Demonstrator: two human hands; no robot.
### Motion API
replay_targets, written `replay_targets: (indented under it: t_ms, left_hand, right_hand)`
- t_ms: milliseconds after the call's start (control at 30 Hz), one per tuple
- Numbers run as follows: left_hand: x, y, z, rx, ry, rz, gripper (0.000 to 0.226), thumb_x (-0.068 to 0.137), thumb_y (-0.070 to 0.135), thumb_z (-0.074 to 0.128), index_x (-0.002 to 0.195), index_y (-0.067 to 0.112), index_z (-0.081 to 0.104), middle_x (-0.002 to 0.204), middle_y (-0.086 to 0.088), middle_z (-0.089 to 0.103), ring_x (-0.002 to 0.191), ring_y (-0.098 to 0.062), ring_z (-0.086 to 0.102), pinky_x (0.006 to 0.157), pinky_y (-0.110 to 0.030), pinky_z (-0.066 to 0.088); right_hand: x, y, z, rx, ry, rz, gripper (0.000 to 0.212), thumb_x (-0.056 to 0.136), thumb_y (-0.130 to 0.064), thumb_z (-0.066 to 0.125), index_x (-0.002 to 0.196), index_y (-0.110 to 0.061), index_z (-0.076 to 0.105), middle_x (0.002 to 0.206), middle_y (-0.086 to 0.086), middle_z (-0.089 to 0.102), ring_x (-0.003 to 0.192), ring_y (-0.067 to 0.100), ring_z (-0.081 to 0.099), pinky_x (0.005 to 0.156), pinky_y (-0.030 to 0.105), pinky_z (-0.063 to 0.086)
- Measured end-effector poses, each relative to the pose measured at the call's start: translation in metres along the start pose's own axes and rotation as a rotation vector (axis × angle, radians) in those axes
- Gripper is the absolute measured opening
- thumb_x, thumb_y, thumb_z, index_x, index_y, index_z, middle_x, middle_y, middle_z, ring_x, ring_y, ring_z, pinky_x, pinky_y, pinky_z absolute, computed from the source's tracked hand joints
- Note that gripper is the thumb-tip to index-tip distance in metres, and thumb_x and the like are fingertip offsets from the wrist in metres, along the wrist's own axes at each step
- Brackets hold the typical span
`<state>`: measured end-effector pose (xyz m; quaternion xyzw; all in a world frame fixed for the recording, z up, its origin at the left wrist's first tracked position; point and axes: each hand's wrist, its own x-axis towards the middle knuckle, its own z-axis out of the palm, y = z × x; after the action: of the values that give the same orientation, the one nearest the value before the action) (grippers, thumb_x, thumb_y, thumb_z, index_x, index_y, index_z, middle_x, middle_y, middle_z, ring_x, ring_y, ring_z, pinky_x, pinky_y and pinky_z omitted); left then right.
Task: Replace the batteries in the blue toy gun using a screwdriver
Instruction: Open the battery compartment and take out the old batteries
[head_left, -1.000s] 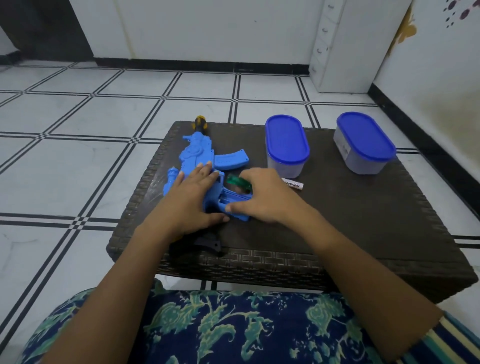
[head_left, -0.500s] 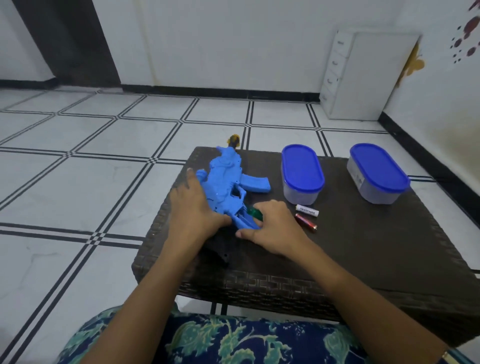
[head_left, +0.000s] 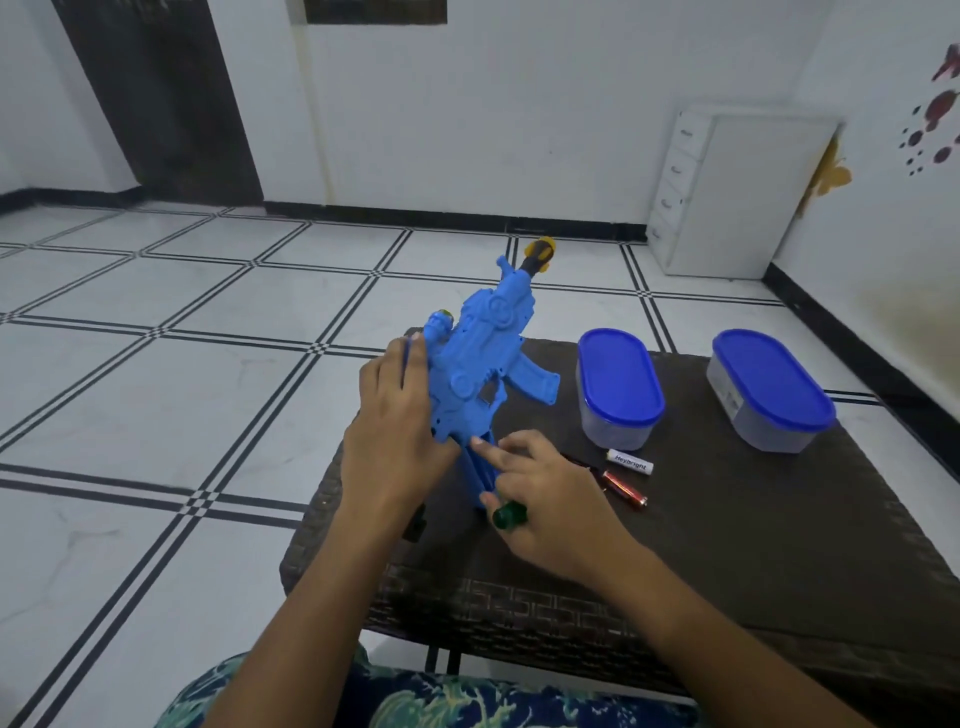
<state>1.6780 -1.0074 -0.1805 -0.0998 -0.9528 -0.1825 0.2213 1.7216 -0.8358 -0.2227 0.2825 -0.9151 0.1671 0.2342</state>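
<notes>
Blue toy gun (head_left: 480, 371) tilted muzzle-up; green-handled screwdriver (head_left: 510, 516), seemingly, below its grip.

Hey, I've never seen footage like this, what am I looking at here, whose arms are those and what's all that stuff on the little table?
There is no machine here. The picture comes from a camera worn on a person's head, looking down at their own two bare hands. The left hand props up a blue toy gun at a tilt, its handle end down on a dark woven table. The right hand grips a green-handled screwdriver beside the gun's handle; its tip is hidden. On the table lie a white battery and a red battery, with two blue-lidded containers, one nearer and one farther right.
</notes>
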Motion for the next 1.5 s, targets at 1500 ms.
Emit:
replay_targets:
  t_ms: [1500]
  left_hand:
    - [0.003, -0.017, 0.018, -0.147, 0.019, 0.021, 0.099, 0.064, 0.031, 0.078, 0.147, 0.016, 0.025, 0.146, 0.002, 0.030, 0.124, -0.018, 0.028, 0.076, -0.027, 0.044]
  right_hand:
    - [-0.002, 0.003, 0.014, -0.059, -0.038, -0.020, 0.016, 0.082, -0.021, 0.059, 0.068, -0.014, 0.064, 0.129, 0.000, 0.065, 0.129, 0.025, 0.052, 0.078, 0.029, 0.054]
